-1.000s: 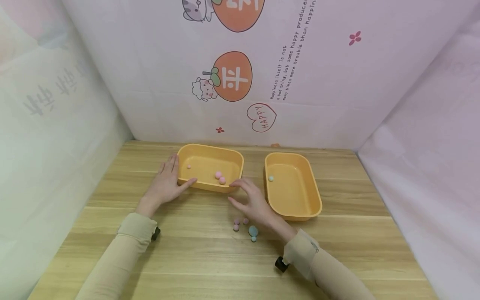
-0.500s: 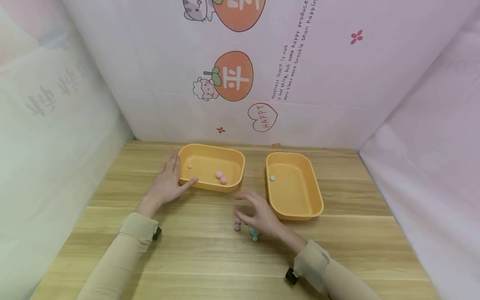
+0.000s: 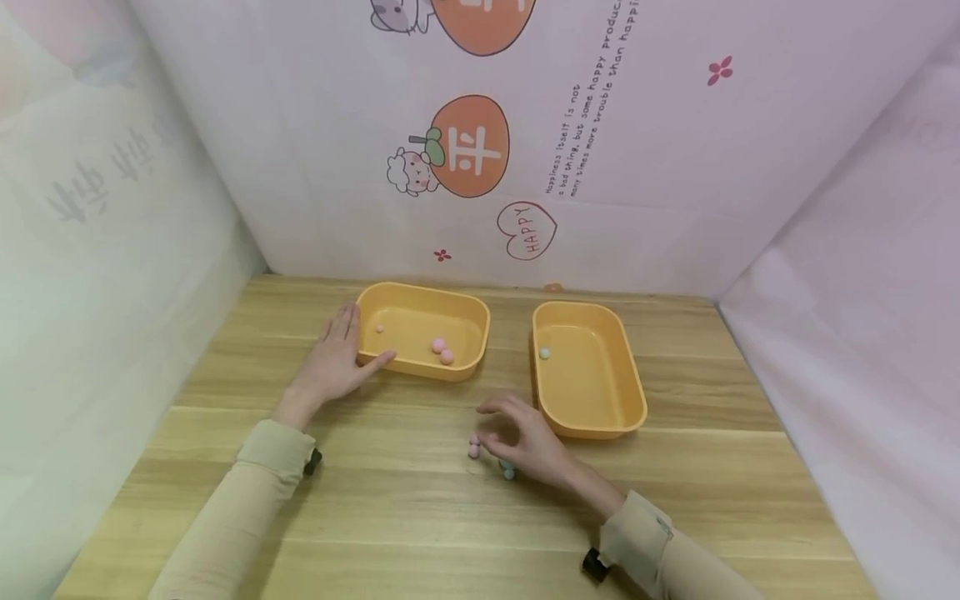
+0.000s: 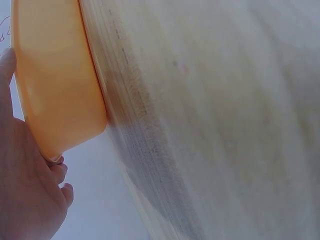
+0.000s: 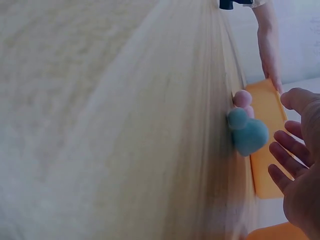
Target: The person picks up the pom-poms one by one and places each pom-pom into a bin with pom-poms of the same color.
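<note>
My left hand (image 3: 330, 360) rests at the left end of a yellow tray (image 3: 420, 370), fingers along its end and thumb on the front rim. In the left wrist view the tray wall (image 4: 60, 80) stands beside the thumb. My right hand (image 3: 536, 442) hovers low over the table with thumb and forefinger apart and nothing between them. Close by its thumb lie small pink balls (image 3: 474, 447). A blue-green ball (image 3: 508, 473) shows partly beneath the hand. In the right wrist view the larger blue-green ball (image 5: 251, 137) sits with a smaller one (image 5: 237, 118) against it.
Several pink balls (image 3: 442, 350) lie inside the left tray. A second yellow tray (image 3: 592, 432), turned lengthwise, stands to the right with one pale green ball (image 3: 544, 353) in it. White printed cloth (image 3: 637, 233) walls the back and both sides of the wooden table (image 3: 405, 517).
My right hand has drawn back from the left tray's front right corner toward the loose balls, now covering one pink ball and part of the blue-green ones. My left hand stays on the tray.
</note>
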Demonstrator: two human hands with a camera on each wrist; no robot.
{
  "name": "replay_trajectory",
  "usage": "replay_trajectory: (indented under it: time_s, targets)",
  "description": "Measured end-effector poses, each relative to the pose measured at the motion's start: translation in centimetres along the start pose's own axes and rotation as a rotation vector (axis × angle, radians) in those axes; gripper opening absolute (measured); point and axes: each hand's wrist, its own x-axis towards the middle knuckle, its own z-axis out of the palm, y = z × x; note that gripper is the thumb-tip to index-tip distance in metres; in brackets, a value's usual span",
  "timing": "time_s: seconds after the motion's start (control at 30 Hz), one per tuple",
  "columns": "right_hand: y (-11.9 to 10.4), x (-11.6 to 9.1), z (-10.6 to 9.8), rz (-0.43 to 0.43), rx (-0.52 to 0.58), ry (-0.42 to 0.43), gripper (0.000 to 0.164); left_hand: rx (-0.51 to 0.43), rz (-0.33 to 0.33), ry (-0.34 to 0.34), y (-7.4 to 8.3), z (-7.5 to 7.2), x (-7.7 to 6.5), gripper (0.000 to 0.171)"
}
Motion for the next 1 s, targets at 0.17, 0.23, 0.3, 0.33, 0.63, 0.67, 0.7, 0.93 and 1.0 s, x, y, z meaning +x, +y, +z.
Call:
replay_trajectory:
  time_s: [0.17,0.23,0.3,0.33,0.63,0.67,0.7,0.93,1.0]
  targets:
    - [0.7,-0.2,0.4,-0.047,0.024,0.015,0.034,0.002,-0.003,-0.012,0.0,-0.2,0.1,0.118]
    - [1.6,-0.3,0.8,-0.062,0.037,0.016,0.034,0.001,-0.004,-0.021,0.0,-0.4,0.1,0.118]
    - [1.9,-0.2,1.0,-0.065,0.046,0.012,0.034,-0.001,-0.004,-0.025,0.1,-0.5,0.1,0.118]
    - [2.4,-0.3,1.2,-0.071,0.050,0.015,0.033,-0.002,-0.003,-0.026,0.1,-0.5,0.1,0.117]
    - [4.5,-0.2,2.3,-0.097,0.048,-0.029,0.026,0.000,-0.009,-0.040,0.2,-0.5,0.0,0.118]
    - [4.3,-0.1,2.2,-0.101,0.039,-0.038,0.025,-0.001,-0.010,-0.042,0.2,-0.6,0.0,0.118]
    - [4.5,-0.1,2.4,-0.092,0.036,-0.036,0.024,-0.001,-0.011,-0.042,0.2,-0.5,0.0,0.118]
    - [4.1,0.1,2.4,-0.098,0.038,-0.036,0.018,0.006,-0.007,-0.035,0.1,-0.5,0.0,0.117]
    - [4.3,0.0,2.6,-0.096,0.046,-0.030,0.015,0.006,-0.004,-0.030,0.1,-0.5,0.0,0.117]
